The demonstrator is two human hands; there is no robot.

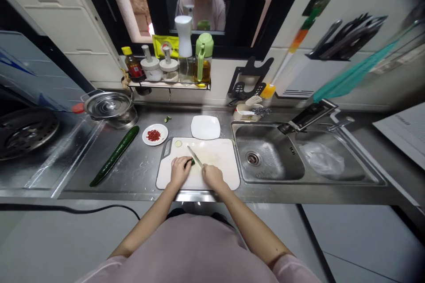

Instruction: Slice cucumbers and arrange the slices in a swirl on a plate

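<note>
A white cutting board point(219, 159) lies on the steel counter in front of me. My left hand point(179, 170) is curled over a small green cucumber piece point(193, 162) and holds it down on the board. My right hand point(212, 176) grips the handle of a knife point(195, 155) whose blade lies against that piece. One cut cucumber slice point(178, 143) rests near the board's far left corner. A whole long cucumber point(115, 155) lies on the counter to the left.
A small plate of chopped red chili point(154, 135) and an empty white square plate point(205, 127) sit behind the board. A sink point(268, 159) is to the right, a lidded steel pot point(109, 106) and stove to the left. Bottles stand on a rack point(169, 84).
</note>
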